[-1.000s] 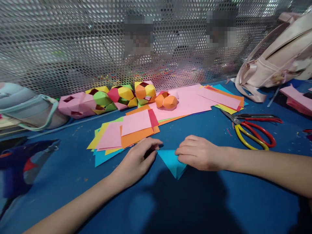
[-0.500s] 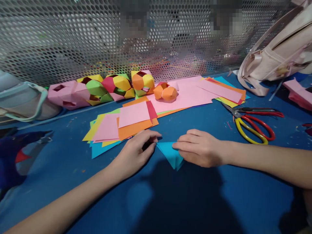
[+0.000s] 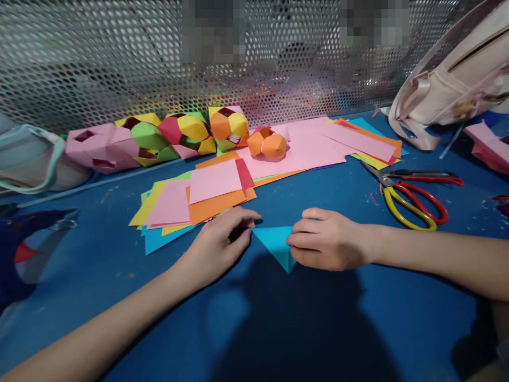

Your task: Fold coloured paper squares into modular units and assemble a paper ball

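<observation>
A sheet of blue paper (image 3: 275,243), folded into a triangle, lies on the table with its point toward me. My left hand (image 3: 218,239) is closed at the paper's left corner, the thumb and index fingertips meeting there. Over the right part of the triangle, my right hand (image 3: 330,240) has its fingers bent together and gripping the paper, so the right corner is hidden. Just beyond my left hand lies a fanned stack of coloured paper squares (image 3: 217,183) in pink, orange, yellow and blue.
Scissors (image 3: 409,204) with red and yellow handles lie right of centre. Folded paper balls (image 3: 191,130) line the metal mesh (image 3: 119,63), beside larger pink sheets (image 3: 302,140). A pale backpack (image 3: 457,85) stands back right, a pale blue bag (image 3: 35,154) at left, on the blue table (image 3: 167,329).
The triangle's lower layers, spread apart before, now line up at a single point. My right hand has slid slightly right along the paper. My left hand stays at the corner.
</observation>
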A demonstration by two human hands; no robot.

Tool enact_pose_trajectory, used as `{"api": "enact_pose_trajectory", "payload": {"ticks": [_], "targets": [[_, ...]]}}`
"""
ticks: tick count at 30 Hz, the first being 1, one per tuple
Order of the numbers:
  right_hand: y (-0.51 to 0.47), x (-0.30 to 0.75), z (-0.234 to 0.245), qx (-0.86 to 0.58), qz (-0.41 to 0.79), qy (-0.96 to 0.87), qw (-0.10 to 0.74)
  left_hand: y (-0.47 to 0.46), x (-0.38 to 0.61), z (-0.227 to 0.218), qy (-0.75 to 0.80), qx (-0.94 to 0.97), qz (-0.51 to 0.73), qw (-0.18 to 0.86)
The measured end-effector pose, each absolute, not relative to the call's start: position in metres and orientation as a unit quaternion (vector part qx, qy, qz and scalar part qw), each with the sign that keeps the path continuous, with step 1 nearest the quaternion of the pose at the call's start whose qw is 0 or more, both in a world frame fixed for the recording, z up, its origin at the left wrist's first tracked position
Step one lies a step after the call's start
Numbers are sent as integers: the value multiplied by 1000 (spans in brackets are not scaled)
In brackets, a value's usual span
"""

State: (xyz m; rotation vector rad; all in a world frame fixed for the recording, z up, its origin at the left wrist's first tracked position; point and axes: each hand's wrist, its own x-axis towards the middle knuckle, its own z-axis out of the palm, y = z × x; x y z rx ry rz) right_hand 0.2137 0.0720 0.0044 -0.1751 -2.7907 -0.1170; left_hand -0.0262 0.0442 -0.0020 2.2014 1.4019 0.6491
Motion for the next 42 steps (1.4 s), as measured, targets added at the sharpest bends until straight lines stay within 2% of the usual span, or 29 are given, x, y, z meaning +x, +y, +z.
{"api": "enact_pose_trajectory", "payload": {"ticks": [13, 42], "targets": [[72, 216, 10, -10, -108, -984, 141, 44, -26, -1, 516, 793, 237, 221], [73, 218, 13, 18, -108, -988, 112, 45, -26, -3, 516, 794, 236, 219]]}}
